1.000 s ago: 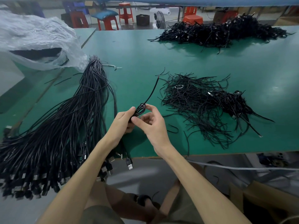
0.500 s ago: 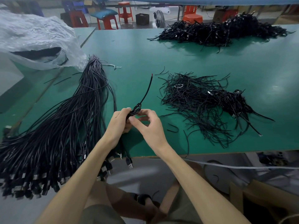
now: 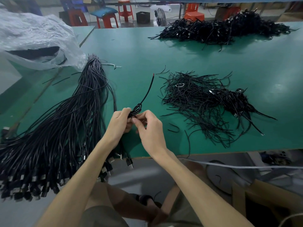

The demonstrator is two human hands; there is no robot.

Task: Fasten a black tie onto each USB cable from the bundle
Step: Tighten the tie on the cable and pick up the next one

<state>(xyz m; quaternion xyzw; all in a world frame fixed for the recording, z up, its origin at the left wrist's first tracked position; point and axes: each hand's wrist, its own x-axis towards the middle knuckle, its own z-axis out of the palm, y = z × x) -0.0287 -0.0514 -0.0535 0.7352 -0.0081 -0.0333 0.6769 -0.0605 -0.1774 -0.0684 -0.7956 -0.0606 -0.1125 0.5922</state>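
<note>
One coiled black USB cable [image 3: 136,109], red-tipped end up, clenched in left hand [image 3: 118,123] above green table [image 3: 134,51], right hand [image 3: 150,128] pinching at its coil, tie likely unfinished; far heap of bound cables [image 3: 226,28] done, large untied bundle [image 3: 57,128] remaining.

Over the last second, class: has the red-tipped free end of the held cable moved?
Yes. The red-tipped end has swung slightly left, away from the pile of ties and toward the cable bundle.
</note>
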